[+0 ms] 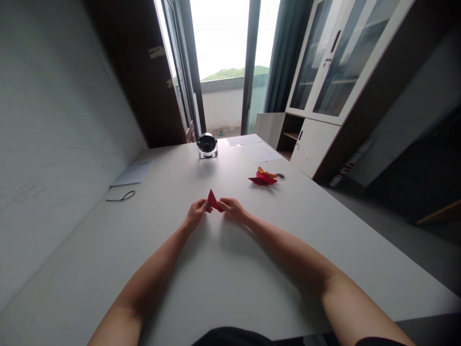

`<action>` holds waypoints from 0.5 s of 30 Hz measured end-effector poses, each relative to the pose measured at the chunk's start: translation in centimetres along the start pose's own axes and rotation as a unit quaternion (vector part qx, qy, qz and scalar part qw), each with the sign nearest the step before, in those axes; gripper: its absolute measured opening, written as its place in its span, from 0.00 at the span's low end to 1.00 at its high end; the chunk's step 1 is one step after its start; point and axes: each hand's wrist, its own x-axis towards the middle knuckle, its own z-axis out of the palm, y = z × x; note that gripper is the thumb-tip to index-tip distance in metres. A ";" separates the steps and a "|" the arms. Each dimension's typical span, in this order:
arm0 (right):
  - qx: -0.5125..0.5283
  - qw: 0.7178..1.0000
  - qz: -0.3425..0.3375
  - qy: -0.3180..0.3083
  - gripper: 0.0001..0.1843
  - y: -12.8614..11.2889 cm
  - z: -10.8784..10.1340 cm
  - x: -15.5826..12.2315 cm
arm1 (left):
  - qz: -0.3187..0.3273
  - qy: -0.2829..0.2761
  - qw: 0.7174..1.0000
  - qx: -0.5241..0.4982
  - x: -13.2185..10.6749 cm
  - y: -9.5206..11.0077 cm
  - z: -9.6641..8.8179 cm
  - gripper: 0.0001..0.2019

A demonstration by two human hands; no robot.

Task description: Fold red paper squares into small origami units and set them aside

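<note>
A small folded piece of red paper, triangular with its point up, is pinched between both my hands above the white table. My left hand grips its left side with closed fingers. My right hand grips its right side, fingers also closed. Both forearms stretch out over the tabletop toward the middle.
More folded red and orange paper pieces lie to the far right, beside a round cable hole. A small desk fan stands at the far edge. White sheets and a black loop lie left; more sheets lie far right.
</note>
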 end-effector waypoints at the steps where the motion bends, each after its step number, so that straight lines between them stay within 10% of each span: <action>1: 0.009 1.000 -0.004 0.000 0.25 -0.1 0.0 0.0 | -0.003 -0.006 1.000 0.001 0.0 0.0 0.0 0.20; 15: 0.055 0.998 0.000 0.033 0.15 0.9 0.1 0.5 | -0.015 -0.049 0.999 0.003 -0.2 0.3 0.3 0.18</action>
